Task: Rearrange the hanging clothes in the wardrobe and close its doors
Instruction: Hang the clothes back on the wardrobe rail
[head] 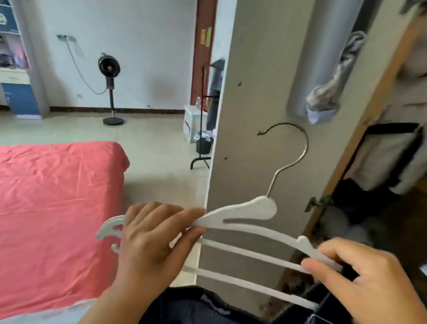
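Observation:
I hold a white plastic hanger (pixel 254 212) with a metal hook and two lower bars, level in front of me. My left hand (pixel 153 242) grips its left shoulder; my right hand (pixel 360 275) pinches its right end. A dark denim garment (pixel 201 318) lies below the hanger, at the bottom of the view. The open wardrobe door (pixel 260 88) stands edge-on behind the hanger. Inside the wardrobe at right hang beige clothes (pixel 425 84) above dark items.
A bed with a pink sheet (pixel 41 198) fills the left. A standing fan (pixel 109 88) is by the far wall, and a black clothes rack (pixel 206 114) with a bin stands beside the door. A grey cloth (pixel 338 77) hangs on the door's inner side.

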`<state>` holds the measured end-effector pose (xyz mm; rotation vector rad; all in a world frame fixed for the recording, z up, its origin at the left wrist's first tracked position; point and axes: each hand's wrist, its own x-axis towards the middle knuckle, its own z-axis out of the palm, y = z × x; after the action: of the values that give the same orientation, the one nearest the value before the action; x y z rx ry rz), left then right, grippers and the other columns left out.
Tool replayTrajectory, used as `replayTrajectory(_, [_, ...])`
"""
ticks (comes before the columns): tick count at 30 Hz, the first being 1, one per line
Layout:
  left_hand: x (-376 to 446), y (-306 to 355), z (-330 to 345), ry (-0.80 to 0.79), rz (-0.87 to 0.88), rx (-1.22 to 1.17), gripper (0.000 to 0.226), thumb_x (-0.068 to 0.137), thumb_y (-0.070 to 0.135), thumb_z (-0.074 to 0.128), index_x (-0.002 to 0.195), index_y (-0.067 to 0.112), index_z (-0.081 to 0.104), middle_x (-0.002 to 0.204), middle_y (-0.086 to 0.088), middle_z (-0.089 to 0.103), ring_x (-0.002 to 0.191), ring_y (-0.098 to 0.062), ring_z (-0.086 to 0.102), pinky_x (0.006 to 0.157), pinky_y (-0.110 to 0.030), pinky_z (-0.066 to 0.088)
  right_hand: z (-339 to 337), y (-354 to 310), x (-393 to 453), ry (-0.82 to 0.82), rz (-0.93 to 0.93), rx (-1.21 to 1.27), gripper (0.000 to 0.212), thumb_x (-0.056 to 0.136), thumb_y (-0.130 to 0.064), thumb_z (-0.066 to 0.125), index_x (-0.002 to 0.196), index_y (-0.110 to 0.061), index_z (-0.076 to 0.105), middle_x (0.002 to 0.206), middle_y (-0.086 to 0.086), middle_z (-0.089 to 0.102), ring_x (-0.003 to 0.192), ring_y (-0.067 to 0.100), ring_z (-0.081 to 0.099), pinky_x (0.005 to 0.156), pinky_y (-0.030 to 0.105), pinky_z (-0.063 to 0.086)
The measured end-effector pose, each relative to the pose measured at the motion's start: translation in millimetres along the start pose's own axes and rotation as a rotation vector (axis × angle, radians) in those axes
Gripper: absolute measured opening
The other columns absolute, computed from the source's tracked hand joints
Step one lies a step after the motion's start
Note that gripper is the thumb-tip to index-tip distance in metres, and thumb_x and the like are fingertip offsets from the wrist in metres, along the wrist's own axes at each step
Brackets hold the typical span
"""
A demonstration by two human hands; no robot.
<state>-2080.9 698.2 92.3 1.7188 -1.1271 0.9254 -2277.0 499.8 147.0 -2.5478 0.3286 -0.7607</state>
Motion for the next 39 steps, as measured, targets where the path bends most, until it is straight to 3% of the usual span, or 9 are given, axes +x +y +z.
replayTrajectory(3, [13.3,28.2,39.7,-0.053,0.023,-0.116,0.021,0.085,0.038,0.058,0.096,0.026,0.072,0.084,0.02,0.059,0.076,-0.005,0.052,0.077,-0.022,0.033,-36.5,11.6,-28.1,0.093,0.147,-0.092,0.055,0.068,-0.085,0.04,0.068,-0.033,0.06,0.059,-0.01,0.058,0.056,0.008,0.053,0.048,0.018,0.037])
replayTrajectory(7, [35.4,64.9,95.4,-0.12,0.091,-0.291,0.017,0.087,0.04,0.055,0.099,0.031,0.063,0.085,0.022,0.054,0.077,-0.003,0.049,0.075,-0.022,0.032,-78.2,10.5,-57.2,0.206,0.326,-0.22,0.021,0.064,-0.056,0.072,0.065,-0.039,0.061,0.054,-0.004,0.053,0.048,0.009,0.045,0.044,0.02,0.033])
replayTrajectory(9, [48.2,84.2,122.5,-0.126,0.119,-0.434,0.016,0.086,0.038,0.055,0.099,0.03,0.062,0.083,0.024,0.049,0.077,-0.001,0.046,0.078,-0.017,0.03,-97.1,9.4,-69.6,0.267,0.435,-0.262,0.025,0.062,-0.053,0.08,0.063,-0.036,0.062,0.052,-0.004,0.051,0.046,0.007,0.04,0.044,0.017,0.03])
replayTrajectory(14, [75.8,121.7,179.6,-0.19,0.189,-0.668,0.02,0.087,0.035,0.053,0.106,0.034,0.058,0.085,0.024,0.051,0.079,-0.002,0.048,0.082,-0.021,0.034,-126.4,6.2,-79.4,0.373,0.624,-0.379,0.017,0.074,-0.036,0.075,0.065,-0.03,0.061,0.048,-0.005,0.05,0.046,0.007,0.041,0.046,0.017,0.032])
replayTrajectory(20, [127.1,163.5,262.0,-0.222,0.413,-0.828,0.028,0.093,0.027,0.048,0.117,0.021,0.061,0.098,0.001,0.061,0.085,-0.02,0.059,0.073,-0.038,0.048,-144.9,11.7,-74.6,0.497,0.779,-0.451,0.007,0.081,-0.037,0.064,0.074,-0.035,0.062,0.06,-0.008,0.061,0.057,0.011,0.053,0.052,0.022,0.038])
replayTrajectory(27, [186.2,209.1,331.5,-0.034,0.634,-0.831,0.035,0.093,0.021,0.048,0.127,0.016,0.055,0.089,-0.008,0.062,0.071,-0.025,0.057,0.058,-0.032,0.047,-178.8,24.3,-49.5,0.602,0.826,-0.7,0.005,0.085,-0.034,0.061,0.083,-0.034,0.066,0.062,-0.006,0.062,0.059,0.006,0.053,0.05,0.019,0.037])
replayTrajectory(32, [231.9,239.2,374.2,0.048,0.618,-0.868,0.036,0.094,0.021,0.046,0.127,0.013,0.058,0.088,-0.008,0.061,0.071,-0.022,0.055,0.059,-0.026,0.041,-206.0,43.2,-23.7,0.673,0.764,-0.936,0.029,0.081,-0.03,0.069,0.109,-0.034,0.063,0.09,-0.016,0.064,0.079,0.003,0.055,0.07,0.028,0.045])
replayTrajectory(35, [262.5,263.8,396.1,0.096,0.592,-0.92,0.036,0.094,0.022,0.046,0.126,0.014,0.06,0.091,-0.007,0.06,0.076,-0.019,0.055,0.062,-0.025,0.042,-229.3,55.4,-15.1,0.662,0.643,-1.206,0.053,0.07,-0.022,0.079,0.119,-0.028,0.06,0.093,-0.007,0.068,0.079,0.015,0.064,0.064,0.03,0.049])
replayTrajectory(39, [301.1,308.2,423.0,0.14,0.58,-1.043,0.036,0.095,0.023,0.045,0.127,0.012,0.059,0.095,-0.006,0.062,0.08,-0.017,0.054,0.068,-0.028,0.045,-267.0,68.3,0.6,0.79,0.488,-1.414,0.039,0.07,-0.015,0.077,0.104,-0.022,0.06,0.078,-0.002,0.063,0.054,0.026,0.058,0.047,0.031,0.049])
